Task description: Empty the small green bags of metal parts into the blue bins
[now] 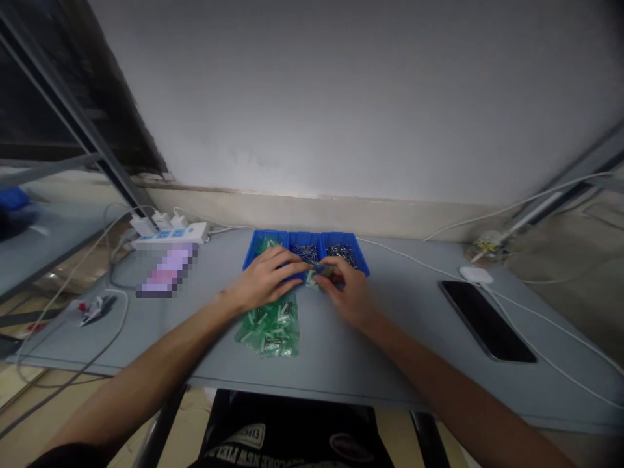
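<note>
Two bare hands meet over a grey table [341, 364], with a small, clear plastic packet [312, 279] between their fingertips.
The right hand [348, 286] pinches the packet's right side between thumb and fingers; the left hand [270, 276], fingers extended, reaches its left edge, though whether it grips cannot be told. Just beyond the hands stand three blue plastic bins [305, 236], two containing small metal pieces. Flat green plastic packets [273, 335] lie nearer the person, below the left hand.

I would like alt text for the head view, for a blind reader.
A person's left hand and right hand meet at a small packet over a grey table, in front of three blue bins. Green packets lie nearer the person.
</note>
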Available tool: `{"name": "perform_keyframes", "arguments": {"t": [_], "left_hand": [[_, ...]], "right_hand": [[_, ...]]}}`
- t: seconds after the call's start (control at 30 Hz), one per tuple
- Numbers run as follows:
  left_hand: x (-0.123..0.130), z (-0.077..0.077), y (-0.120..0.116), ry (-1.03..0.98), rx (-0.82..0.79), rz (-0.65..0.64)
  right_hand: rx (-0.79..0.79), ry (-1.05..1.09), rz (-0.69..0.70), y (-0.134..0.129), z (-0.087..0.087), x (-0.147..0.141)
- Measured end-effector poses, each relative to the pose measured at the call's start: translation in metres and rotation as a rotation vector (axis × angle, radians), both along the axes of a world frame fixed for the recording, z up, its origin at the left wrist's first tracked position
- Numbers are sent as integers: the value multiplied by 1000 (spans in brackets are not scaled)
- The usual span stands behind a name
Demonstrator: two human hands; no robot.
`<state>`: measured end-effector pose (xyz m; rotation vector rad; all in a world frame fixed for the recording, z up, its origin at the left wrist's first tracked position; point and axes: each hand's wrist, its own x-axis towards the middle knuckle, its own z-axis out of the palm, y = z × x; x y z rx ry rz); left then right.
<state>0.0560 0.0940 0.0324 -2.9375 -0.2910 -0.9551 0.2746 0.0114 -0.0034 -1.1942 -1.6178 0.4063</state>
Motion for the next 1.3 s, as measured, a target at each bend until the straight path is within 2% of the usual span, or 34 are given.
{"name": "perform_keyframes", "arguments": {"t": [0.13,0.23,0.47,0.6,0.7,0.87,1.13,1.3], "left_hand": [[1,-3,-5,-9,33,-27],[0,-3,-6,-95,43,-40],[-3,3,-4,-146,-5,-42],[-3,4,-5,-82,3,-59],[-1,4,-5,-96,-9,-61],[0,5,-8,-128,-82,-80],[5,1,-15,-80,-193,-95],[8,3,-19,-70,-229,-101]], "right_hand": [[-59,150,173,-3,0,-6],[-73,148,244,-7,1,-7],[267,-307,108,-13,9,2],[425,-414,38,-11,9,0],[477,-440,36,-8,5,-2],[453,-405,50,-8,3,-1],[384,-323,145,-10,6,-7],[264,-247,203,-10,6,-7]]}}
